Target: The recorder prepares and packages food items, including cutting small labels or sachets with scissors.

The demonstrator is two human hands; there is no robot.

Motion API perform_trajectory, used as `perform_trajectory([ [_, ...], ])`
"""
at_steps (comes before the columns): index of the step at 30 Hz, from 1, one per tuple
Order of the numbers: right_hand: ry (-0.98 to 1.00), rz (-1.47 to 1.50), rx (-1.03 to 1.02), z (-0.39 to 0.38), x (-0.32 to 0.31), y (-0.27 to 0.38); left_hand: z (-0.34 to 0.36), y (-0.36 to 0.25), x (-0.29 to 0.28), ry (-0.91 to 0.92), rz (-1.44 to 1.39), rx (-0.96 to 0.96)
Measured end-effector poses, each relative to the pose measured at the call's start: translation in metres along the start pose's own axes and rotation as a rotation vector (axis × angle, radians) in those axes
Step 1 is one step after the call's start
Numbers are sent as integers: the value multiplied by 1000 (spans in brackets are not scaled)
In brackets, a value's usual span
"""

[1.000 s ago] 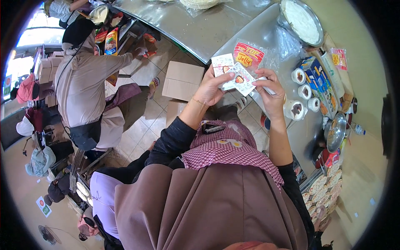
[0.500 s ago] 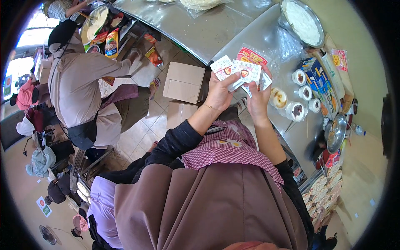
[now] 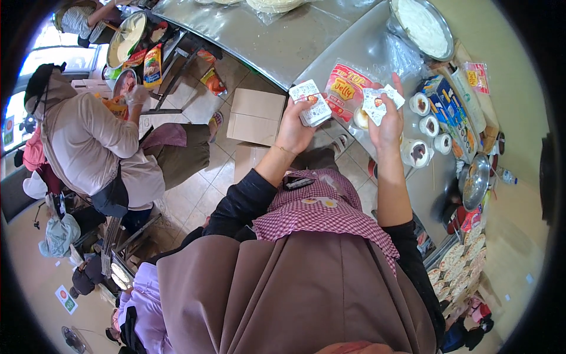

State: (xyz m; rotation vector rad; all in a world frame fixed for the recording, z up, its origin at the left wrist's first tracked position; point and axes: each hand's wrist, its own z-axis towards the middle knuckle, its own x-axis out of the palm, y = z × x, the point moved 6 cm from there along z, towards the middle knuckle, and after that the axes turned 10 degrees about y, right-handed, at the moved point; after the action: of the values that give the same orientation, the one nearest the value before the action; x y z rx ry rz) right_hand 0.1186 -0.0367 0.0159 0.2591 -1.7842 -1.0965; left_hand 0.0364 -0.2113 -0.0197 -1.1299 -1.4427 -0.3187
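Observation:
My left hand (image 3: 293, 130) grips a stack of small white printed cards (image 3: 315, 111), thumb across the top, with what looks like a thin band round it. My right hand (image 3: 386, 127), to the right, pinches a loose white card (image 3: 372, 97) with a red picture on it. Between my hands, on the steel table (image 3: 330, 38), lies a red-and-clear plastic packet (image 3: 343, 88). Beside and behind my right hand stand several small white cups with brown contents (image 3: 429, 125), and a pale one partly hidden by that hand.
A large bowl of white cream (image 3: 420, 26) sits at the table's back right, near a long blue box (image 3: 445, 106). Cardboard boxes (image 3: 254, 115) rest on the tiled floor. At left a co-worker (image 3: 94, 135) bends over food with a gloved hand; other people are around.
My hands have moved apart: the stack went left, the loose card right, uncovering the red packet. The co-worker at left has shifted further left and lowered their arm.

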Motion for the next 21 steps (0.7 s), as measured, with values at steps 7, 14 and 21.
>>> perform_trajectory([
  [7,125,353,299,-11,18,-12,-1,-8,17,185,-18,10],
  [14,176,-69,365,-7,13,-19,-2,-2,30,267,104,-88],
  [21,265,-546,273,-4,19,-15,-3,8,28,193,243,-48],
])
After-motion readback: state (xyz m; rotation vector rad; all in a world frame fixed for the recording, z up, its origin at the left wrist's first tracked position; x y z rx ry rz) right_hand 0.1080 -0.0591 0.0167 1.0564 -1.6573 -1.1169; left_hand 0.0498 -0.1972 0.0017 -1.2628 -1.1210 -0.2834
